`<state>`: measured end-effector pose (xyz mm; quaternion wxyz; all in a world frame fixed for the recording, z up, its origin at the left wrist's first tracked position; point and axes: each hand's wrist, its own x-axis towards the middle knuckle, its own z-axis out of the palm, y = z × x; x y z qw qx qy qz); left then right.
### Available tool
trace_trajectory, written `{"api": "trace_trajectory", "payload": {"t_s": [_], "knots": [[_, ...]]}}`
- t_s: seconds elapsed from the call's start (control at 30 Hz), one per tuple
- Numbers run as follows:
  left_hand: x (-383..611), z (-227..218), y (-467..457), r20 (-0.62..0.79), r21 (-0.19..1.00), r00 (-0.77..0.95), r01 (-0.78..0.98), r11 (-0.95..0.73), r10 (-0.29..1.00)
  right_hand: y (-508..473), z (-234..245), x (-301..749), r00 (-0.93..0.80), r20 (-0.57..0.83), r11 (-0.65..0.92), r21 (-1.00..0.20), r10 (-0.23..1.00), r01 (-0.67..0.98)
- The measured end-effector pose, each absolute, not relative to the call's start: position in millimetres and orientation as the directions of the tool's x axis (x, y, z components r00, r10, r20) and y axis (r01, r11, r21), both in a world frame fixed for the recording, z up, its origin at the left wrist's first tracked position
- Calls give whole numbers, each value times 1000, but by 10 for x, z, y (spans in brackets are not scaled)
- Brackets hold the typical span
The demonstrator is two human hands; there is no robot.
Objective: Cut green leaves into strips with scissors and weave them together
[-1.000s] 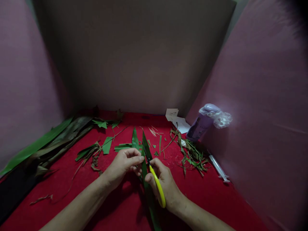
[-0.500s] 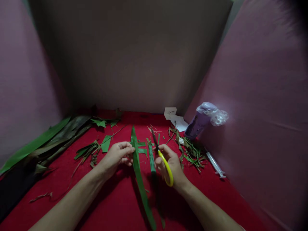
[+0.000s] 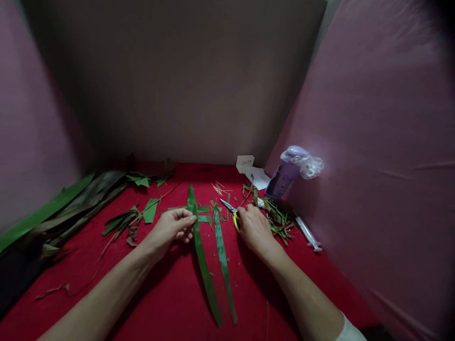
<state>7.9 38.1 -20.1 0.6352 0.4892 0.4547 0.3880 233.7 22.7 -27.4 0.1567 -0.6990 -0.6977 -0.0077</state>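
Pinched between the thumb and fingers of my left hand (image 3: 177, 225) is a long green leaf strip (image 3: 204, 265), its pointed tip upward and its tail running toward me. Just right of it a second, narrower leaf strip (image 3: 222, 258) lies on the red cloth. My right hand (image 3: 254, 226) covers part of the scissors (image 3: 236, 221), which have yellow handles and lie low at the cloth, blades pointing to the upper left. Its fingers curl over the handles, partly hidden from view. Small cut leaf pieces (image 3: 204, 219) lie behind the strips.
Dried stems and leaf scraps (image 3: 280, 221) are heaped to the right, beside a syringe (image 3: 307, 234) and a purple bottle (image 3: 283, 179) wrapped in plastic. White papers (image 3: 256, 177) and thin sticks (image 3: 218, 188) lie at the back. Large leaves (image 3: 50, 208) line the left side.
My right hand has lowered the scissors to the cloth, and its palm has turned down. The narrower strip now lies apart from that hand. My left hand still holds its strip.
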Motion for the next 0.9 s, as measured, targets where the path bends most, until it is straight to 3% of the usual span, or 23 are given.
{"api": "trace_trajectory", "payload": {"t_s": [0.17,0.5,0.9], "knots": [[103,-248,390,-186,981,265,-11,196,946,129,-212,2202,-38,229,101,-272,973,957],[116,-292,426,-178,984,225,28,176,958,44,-485,1971,-55,90,100,-630,994,770],[146,-299,381,-189,977,295,-40,210,937,137,-575,1935,-55,-12,6,-949,998,316]]}}
